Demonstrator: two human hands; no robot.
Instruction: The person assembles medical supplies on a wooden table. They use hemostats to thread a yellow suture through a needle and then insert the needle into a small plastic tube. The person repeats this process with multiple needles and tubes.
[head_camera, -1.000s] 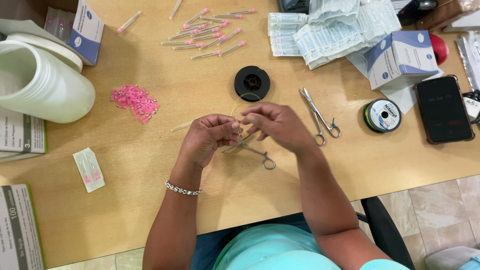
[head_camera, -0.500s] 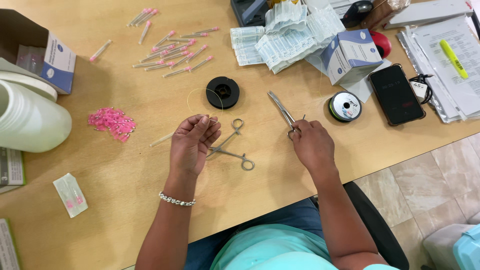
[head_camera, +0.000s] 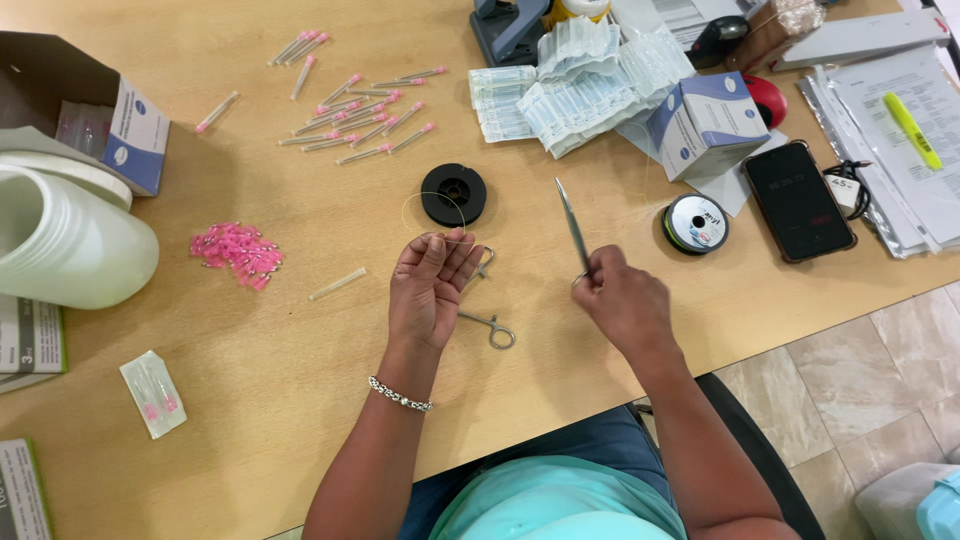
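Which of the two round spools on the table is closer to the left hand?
The all-black spool, just beyond the left hand; the other spool, silver-faced, lies farther right beside the phone.

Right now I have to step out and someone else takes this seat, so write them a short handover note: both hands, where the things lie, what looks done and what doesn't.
Left hand: raised over the table, fingertips pinching a thin thread that loops up toward the black spool.
Right hand: gripping the scissors, blades pointing away, closed as far as I can tell.
The clamp forceps lie on the table under and beside the left hand, not held.
Done: many capped pink-tipped needles lie in a group; a pile of pink caps sits at left.
Not done: the thread appears uncut.
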